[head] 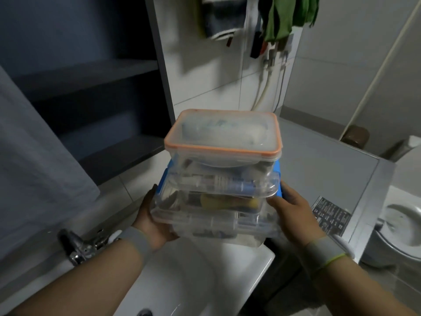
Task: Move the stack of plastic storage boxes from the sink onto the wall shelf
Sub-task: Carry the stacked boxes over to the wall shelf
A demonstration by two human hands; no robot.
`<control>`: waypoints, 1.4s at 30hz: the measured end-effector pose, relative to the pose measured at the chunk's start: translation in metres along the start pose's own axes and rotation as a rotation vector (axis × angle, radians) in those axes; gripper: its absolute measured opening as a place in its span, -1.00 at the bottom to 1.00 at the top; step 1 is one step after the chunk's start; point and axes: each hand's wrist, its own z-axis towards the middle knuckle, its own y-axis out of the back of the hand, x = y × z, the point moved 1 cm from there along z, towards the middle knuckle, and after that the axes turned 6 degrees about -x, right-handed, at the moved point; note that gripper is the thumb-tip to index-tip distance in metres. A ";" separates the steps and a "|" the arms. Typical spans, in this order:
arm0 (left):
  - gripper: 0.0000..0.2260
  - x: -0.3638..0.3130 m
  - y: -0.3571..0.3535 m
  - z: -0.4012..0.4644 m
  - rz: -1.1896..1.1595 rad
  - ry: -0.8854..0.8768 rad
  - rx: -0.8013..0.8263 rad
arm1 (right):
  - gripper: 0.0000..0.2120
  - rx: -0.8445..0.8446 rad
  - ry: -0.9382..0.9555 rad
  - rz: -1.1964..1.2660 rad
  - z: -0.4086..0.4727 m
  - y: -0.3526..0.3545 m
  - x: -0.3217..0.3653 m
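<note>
L hand (151,218) fingers wrapped under and around the left side of the stack of plastic storage boxes (219,179); R hand (290,207) fingers pressed flat vs the right side – both clamped on it. Stack is held up in the air above the white sink (182,277), clear of it. Top box has an orange-rimmed lid (224,133), a blue lid below; contents blurry. Grey wristbands on both wrists. Dark wall shelf (91,74) sits to the upper left – tap (79,246) at lower left, washing machine (373,201) to the right.
</note>
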 end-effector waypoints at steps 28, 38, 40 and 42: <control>-0.15 -0.066 -0.184 -0.136 0.266 -0.075 0.429 | -0.09 0.262 -0.040 -0.001 0.068 0.127 0.262; -0.06 -0.091 -0.242 -0.169 0.341 -0.111 0.318 | 0.29 0.341 -0.102 0.070 0.110 0.145 0.308; -0.08 -0.093 -0.260 -0.175 0.358 -0.140 0.304 | 0.29 0.372 -0.090 0.056 0.128 0.153 0.320; -0.11 -0.092 -0.281 -0.185 0.392 -0.190 0.281 | 0.25 0.394 -0.078 0.042 0.147 0.163 0.335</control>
